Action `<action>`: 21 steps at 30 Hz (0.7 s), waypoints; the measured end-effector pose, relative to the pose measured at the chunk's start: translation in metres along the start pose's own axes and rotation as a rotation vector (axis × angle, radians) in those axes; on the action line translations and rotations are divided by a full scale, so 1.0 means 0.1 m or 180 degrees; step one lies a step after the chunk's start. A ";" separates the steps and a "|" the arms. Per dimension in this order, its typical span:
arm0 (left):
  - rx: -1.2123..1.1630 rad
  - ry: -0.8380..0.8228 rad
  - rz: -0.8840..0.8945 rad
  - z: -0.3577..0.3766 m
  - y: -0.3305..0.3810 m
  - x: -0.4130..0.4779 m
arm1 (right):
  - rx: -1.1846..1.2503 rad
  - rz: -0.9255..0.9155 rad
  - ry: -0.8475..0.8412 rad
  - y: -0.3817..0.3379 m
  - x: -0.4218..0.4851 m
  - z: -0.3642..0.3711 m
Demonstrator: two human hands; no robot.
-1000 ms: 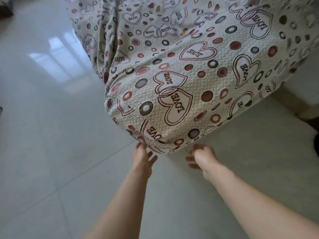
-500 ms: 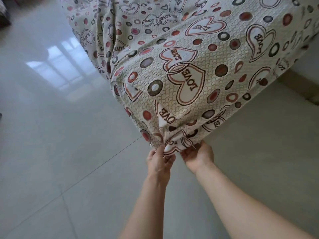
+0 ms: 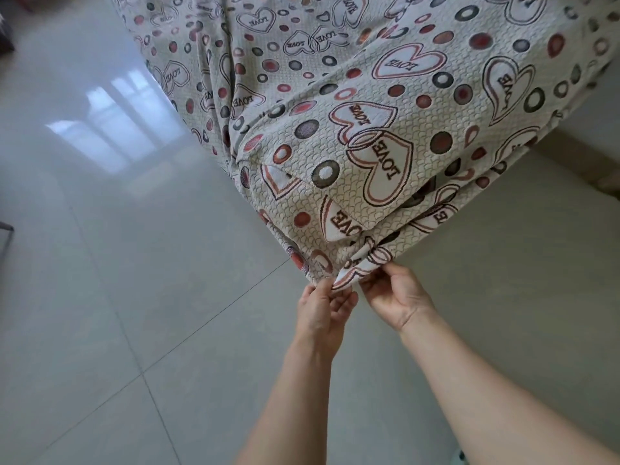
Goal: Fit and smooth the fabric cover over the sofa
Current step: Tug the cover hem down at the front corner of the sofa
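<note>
While two bare hands meet at the sofa's lowest near corner, the left hand [image 3: 320, 310] and the right hand [image 3: 394, 295] each pinch the bunched hem of the one fabric cover [image 3: 369, 135]. That heart-and-dot cover drapes the whole sofa, above the glossy tiled floor [image 3: 117, 280].

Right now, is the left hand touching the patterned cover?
Touching. The head view shows the left hand pinching the hanging corner of the cover.
</note>
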State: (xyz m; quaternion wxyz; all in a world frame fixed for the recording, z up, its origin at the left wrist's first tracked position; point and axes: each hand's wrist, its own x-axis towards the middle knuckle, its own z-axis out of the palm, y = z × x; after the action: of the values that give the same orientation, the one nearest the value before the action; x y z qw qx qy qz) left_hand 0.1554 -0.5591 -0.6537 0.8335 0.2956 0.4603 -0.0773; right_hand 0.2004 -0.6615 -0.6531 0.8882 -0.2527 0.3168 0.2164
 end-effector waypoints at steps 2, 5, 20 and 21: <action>-0.0030 -0.0001 -0.0031 0.02 0.02 -0.02 | -0.0216 -0.0101 0.0225 -0.01 0.03 -0.03; -0.0139 -0.0028 -0.0101 0.06 0.04 -0.06 | -0.0658 -0.0090 0.0317 0.03 0.03 -0.06; 0.0165 0.0467 0.0047 -0.02 -0.11 0.01 | -0.1831 -0.0067 0.1913 0.18 -0.13 -0.07; 0.0098 0.0534 -0.0023 -0.02 -0.15 0.01 | -0.1790 -0.0057 0.1931 0.17 -0.16 -0.07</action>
State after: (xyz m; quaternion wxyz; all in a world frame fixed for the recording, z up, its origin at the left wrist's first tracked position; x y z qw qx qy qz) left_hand 0.1486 -0.5699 -0.6613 0.7871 0.3121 0.5283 -0.0624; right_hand 0.1761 -0.6559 -0.6524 0.6528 -0.5406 0.4905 0.2025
